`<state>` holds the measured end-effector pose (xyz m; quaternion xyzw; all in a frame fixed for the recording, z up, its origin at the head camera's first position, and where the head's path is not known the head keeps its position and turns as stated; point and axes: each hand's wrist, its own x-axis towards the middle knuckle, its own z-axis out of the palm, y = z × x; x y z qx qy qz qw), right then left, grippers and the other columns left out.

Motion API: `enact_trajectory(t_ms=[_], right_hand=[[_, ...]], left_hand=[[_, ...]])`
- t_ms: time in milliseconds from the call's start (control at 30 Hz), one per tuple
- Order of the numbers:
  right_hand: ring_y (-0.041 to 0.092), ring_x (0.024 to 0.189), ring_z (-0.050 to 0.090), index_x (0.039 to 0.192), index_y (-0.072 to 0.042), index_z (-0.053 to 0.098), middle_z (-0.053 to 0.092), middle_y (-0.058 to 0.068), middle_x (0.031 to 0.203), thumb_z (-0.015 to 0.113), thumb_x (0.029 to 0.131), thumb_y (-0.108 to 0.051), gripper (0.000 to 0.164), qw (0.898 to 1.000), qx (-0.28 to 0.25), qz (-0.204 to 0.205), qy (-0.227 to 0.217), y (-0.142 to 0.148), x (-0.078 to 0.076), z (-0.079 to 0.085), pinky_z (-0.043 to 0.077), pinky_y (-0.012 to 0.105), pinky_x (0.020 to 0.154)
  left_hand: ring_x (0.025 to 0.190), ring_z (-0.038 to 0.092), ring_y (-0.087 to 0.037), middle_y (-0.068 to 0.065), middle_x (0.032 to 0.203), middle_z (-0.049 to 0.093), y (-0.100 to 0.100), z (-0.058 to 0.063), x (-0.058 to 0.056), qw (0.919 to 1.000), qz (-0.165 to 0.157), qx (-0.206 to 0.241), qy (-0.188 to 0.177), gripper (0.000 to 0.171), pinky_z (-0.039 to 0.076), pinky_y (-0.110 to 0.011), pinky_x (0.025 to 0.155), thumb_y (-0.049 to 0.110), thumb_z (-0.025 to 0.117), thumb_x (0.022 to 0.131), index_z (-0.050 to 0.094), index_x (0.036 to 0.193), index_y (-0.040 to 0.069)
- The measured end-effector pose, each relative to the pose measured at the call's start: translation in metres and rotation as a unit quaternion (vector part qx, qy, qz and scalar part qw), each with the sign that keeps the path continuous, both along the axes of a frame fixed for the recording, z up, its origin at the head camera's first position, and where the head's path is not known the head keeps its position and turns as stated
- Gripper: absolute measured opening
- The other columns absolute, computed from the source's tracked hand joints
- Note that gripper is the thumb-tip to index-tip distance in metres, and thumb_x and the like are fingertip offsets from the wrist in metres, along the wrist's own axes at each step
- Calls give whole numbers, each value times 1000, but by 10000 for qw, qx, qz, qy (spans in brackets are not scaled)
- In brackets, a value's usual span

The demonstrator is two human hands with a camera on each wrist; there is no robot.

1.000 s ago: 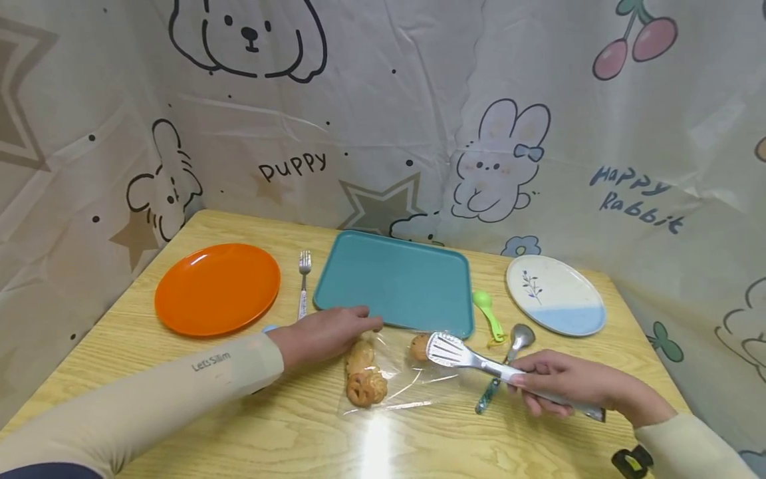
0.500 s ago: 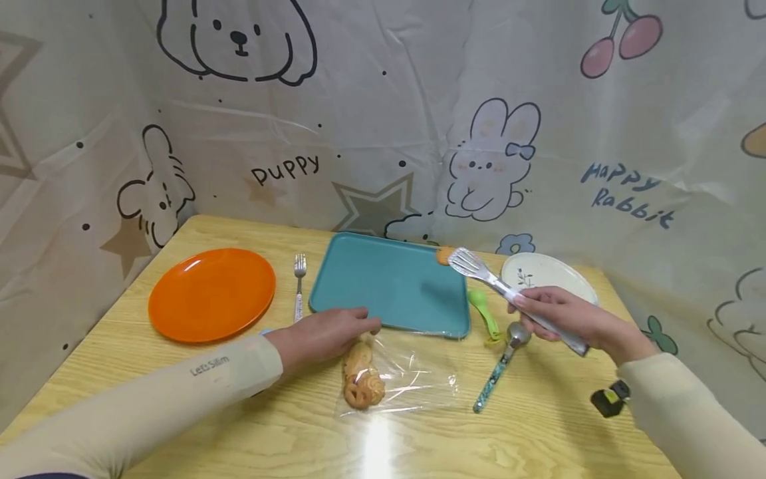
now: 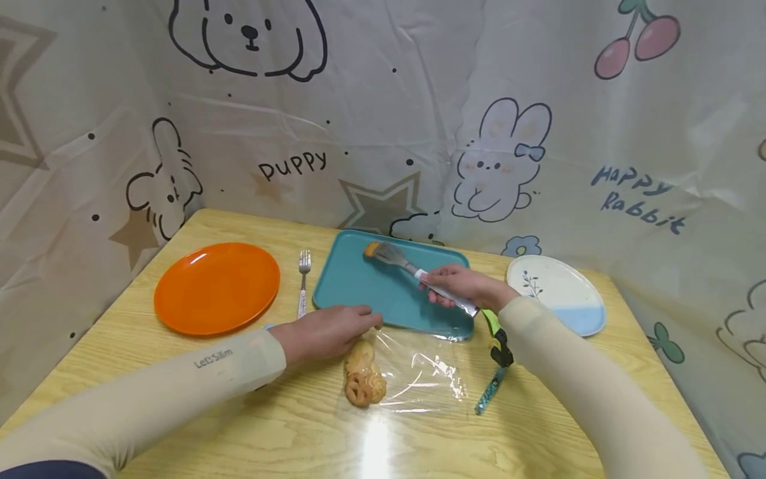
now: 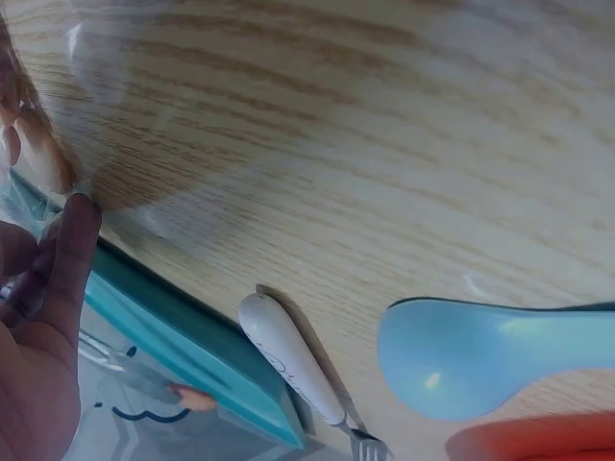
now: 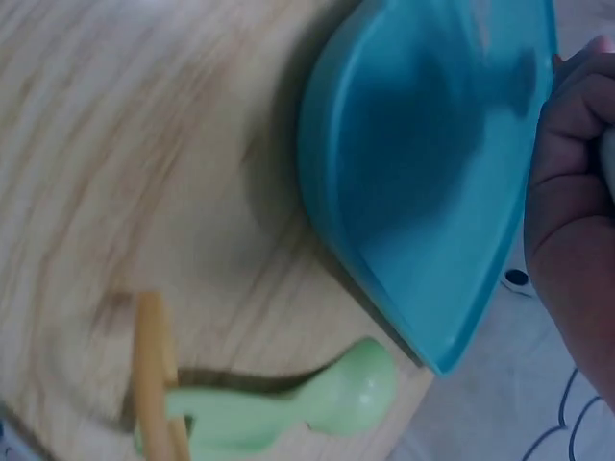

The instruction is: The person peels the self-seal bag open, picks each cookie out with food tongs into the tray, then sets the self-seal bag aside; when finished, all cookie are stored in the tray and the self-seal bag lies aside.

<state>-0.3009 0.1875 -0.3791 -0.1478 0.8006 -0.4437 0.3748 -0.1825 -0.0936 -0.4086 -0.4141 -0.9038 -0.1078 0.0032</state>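
My right hand [image 3: 457, 283] grips metal food tongs [image 3: 396, 255] by the handle. At the tongs' tip a small round cookie [image 3: 371, 249] is held over the back left part of the teal tray [image 3: 344, 283]; whether it touches the tray, I cannot tell. In front of the tray lies a clear plastic bag [image 3: 419, 382] with several cookies [image 3: 362, 382] at its left end. My left hand [image 3: 332, 330] pinches the bag's upper edge, and the left wrist view shows its fingers [image 4: 79, 235] against the film.
On the left stand an orange plate [image 3: 215, 289] and a fork [image 3: 303, 283], with a light blue spoon [image 4: 452, 355] between them. To the right are a green spoon [image 5: 346, 389], a teal-handled spoon [image 3: 491, 392] and a white-and-blue plate [image 3: 577, 319]. A printed curtain [image 3: 371, 100] hangs behind the table.
The right hand has lifted a cookie off the bag area with the tongs, up past the tray's right side, then left over the tray. My left hand stays at the bag.
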Motion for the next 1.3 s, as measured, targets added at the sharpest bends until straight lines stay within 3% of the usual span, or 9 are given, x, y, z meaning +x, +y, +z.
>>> enact_trajectory(t_ms=[300, 533, 667, 767, 900, 1000, 1167, 1300], right_hand=[[4, 53, 50, 122, 5, 56, 61, -2, 74, 44, 103, -36, 46, 9996, 207, -44, -181, -8, 0, 0, 42, 19, 51], [6, 52, 47, 123, 2, 56, 59, 1, 77, 43, 102, -45, 53, 9976, 642, 12, 266, 32, 10, 27, 40, 20, 50], [8, 53, 46, 115, -1, 55, 59, 4, 78, 43, 101, -48, 51, 9932, 843, -55, 803, 69, 34, 48, 40, 24, 48], [11, 54, 49, 111, -3, 52, 60, 9, 81, 43, 102, -42, 41, 9892, 782, 96, 1236, 101, 58, 58, 43, 28, 48], [16, 57, 57, 118, -8, 53, 63, 8, 85, 44, 104, -28, 25, 9790, 697, 568, 1830, 140, 90, 62, 46, 30, 49], [16, 57, 59, 120, -12, 55, 63, 0, 84, 45, 103, -19, 20, 9715, 652, 834, 2122, 162, 110, 60, 45, 28, 48], [15, 56, 58, 121, -7, 59, 63, -2, 83, 47, 102, -15, 24, 9775, 632, 968, 1765, 182, 134, 52, 43, 25, 45], [10, 55, 58, 122, -2, 61, 63, 5, 82, 51, 101, -22, 30, 9819, 909, 962, 1358, 174, 141, 47, 46, 26, 48]], left_hand=[[82, 62, -14, 0, 100, 62, -1, 1, 0, 9999, -32, 15, -98, 22, 55, -26, 75, 5, 58, 94, 57, 114, 16], [83, 63, -14, 0, 97, 62, 0, 2, 0, 9998, -93, 140, -119, 14, 54, -25, 73, 7, 55, 97, 57, 109, 14], [81, 62, -14, 1, 93, 60, 1, 2, 0, 9995, -83, 240, -163, 8, 53, -24, 72, 11, 53, 99, 57, 105, 13], [78, 58, -12, 2, 90, 57, 1, 2, -1, 9996, -18, 239, -179, 6, 51, -23, 69, 12, 52, 99, 57, 103, 14], [75, 55, -10, 3, 87, 55, -1, 2, -1, 9994, 51, 261, -198, 5, 49, -21, 67, 11, 52, 99, 56, 102, 14], [76, 55, -10, 2, 87, 55, -2, 3, -1, 9993, 27, 304, -211, 4, 49, -22, 67, 11, 53, 99, 56, 101, 13], [77, 56, -10, 2, 89, 56, -2, 1, -2, 9992, -7, 294, -258, 4, 50, -22, 68, 14, 53, 99, 57, 101, 13], [76, 55, -10, 3, 89, 55, -1, 0, -1, 9992, 19, 272, -276, 4, 49, -21, 67, 14, 53, 99, 56, 101, 12]])
